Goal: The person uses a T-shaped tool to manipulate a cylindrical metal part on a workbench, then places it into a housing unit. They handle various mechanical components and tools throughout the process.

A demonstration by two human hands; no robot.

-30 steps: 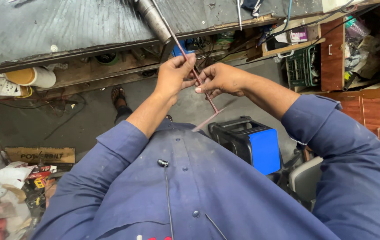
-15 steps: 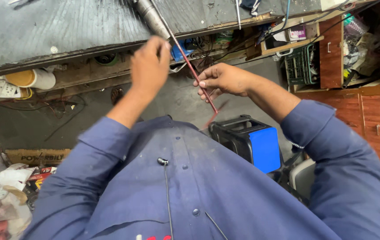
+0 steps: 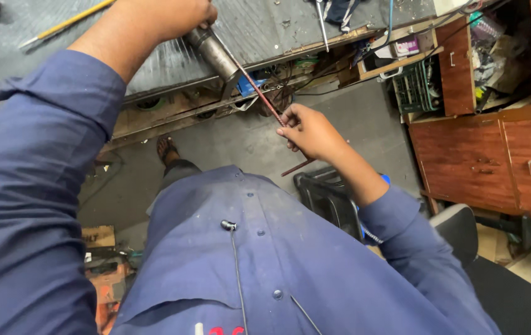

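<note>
A grey metal cylinder (image 3: 214, 52) lies on the workbench (image 3: 278, 25) and sticks out over its front edge. My left hand (image 3: 175, 15) is wrapped around its upper end at the top of the view. A thin reddish rod (image 3: 264, 99) runs from the cylinder's lower end down to my right hand (image 3: 310, 131), which pinches it in its fingers; the rod's bent tail shows below the hand. My blue shirt fills the lower half of the view.
A yellow-handled tool (image 3: 67, 23) lies at the bench's far left. Cables and clutter hang under the bench front. A wooden cabinet (image 3: 489, 155) stands at right, a black and blue case (image 3: 327, 195) beside my right arm, a sandalled foot (image 3: 167, 150) on the floor.
My left hand has left the rod, risen to the bench and closed on the cylinder. The right hand keeps its hold on the rod. The camera has moved closer.
</note>
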